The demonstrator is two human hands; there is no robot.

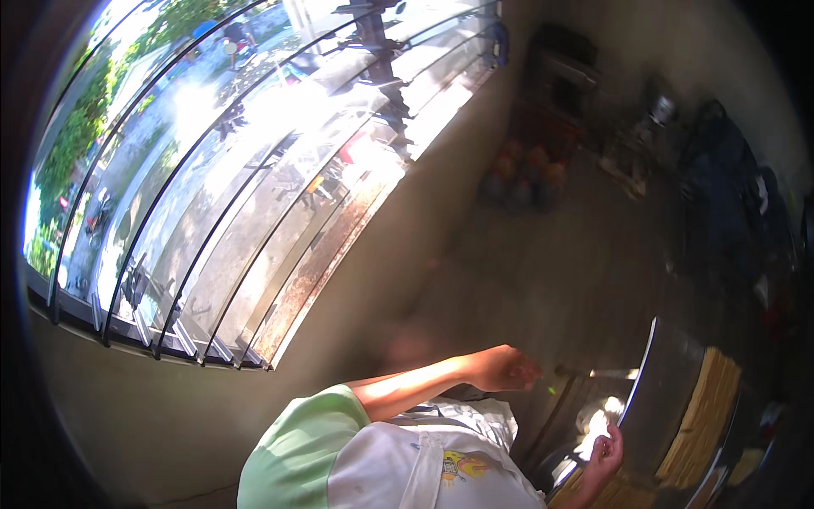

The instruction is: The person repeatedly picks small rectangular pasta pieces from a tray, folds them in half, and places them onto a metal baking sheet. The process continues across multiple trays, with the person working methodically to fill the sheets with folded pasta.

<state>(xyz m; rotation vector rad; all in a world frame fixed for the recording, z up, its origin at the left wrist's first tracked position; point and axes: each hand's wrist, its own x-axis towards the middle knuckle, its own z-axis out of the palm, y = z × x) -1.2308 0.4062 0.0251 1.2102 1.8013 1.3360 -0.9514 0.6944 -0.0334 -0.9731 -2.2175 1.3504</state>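
My left hand (504,369) is held out in front of my body at the end of a bare, sunlit forearm. Its fingers curl inward and lie partly in shadow; nothing shows in them. To the right, my right hand (604,451) is raised beside the edge of a dark table (666,386), fingers loosely bent and apart, with nothing visible in them. Just behind it lies a bright white bundle (596,422), overexposed, whose kind I cannot make out. A white apron (407,471) with a yellow print covers my front, over a pale green sleeve (297,445).
A louvred window (220,187) with long slats fills the upper left, above a bare wall (365,297). A yellowish wooden panel (697,416) lies on the right. Farther off, reddish round things (526,170), a shiny metal pot (662,110) and dark hanging cloth (721,178) stand in shadow.
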